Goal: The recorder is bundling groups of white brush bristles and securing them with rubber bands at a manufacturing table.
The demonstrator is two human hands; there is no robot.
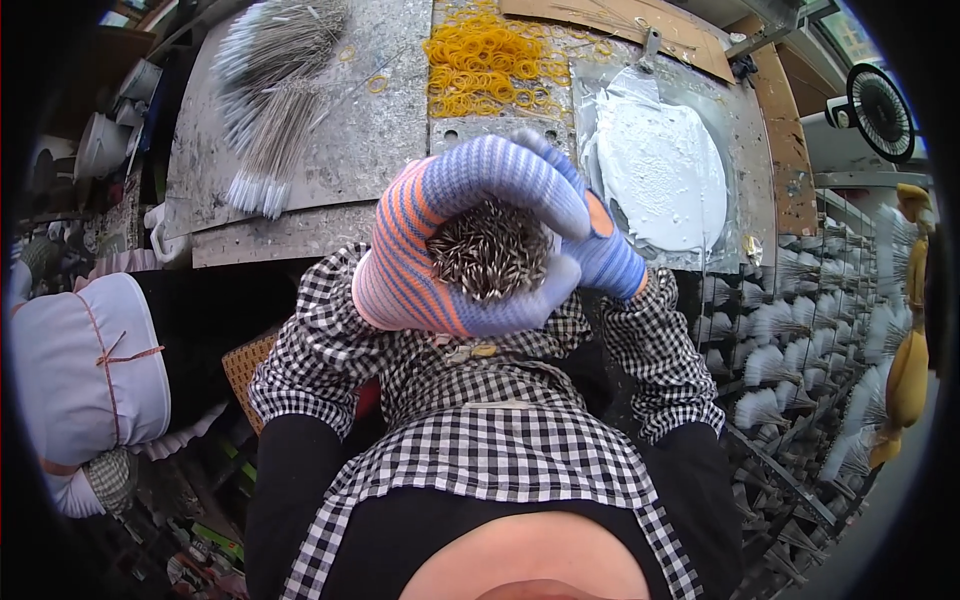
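Brown-black, pale-tipped sticks make up the bundle (490, 252) seen in the head view, held up in front of the near edge of the counter (375, 150), about midway between its left and right edges. It sits inside the curve of the left hand (415, 235), the nearer of the two: that grip is clamped on it, fingers arching round the far side, thumb round the near side, their tips close together at the right. The right hand (612, 262) is just beyond, to the right; its fingers are partly hidden behind the left glove, so I cannot tell whether its grip is closed or touches the sticks. The bundle's visible ends point up toward the camera. Its long axis therefore appears to run roughly along the line of sight, though the lower length is hidden.
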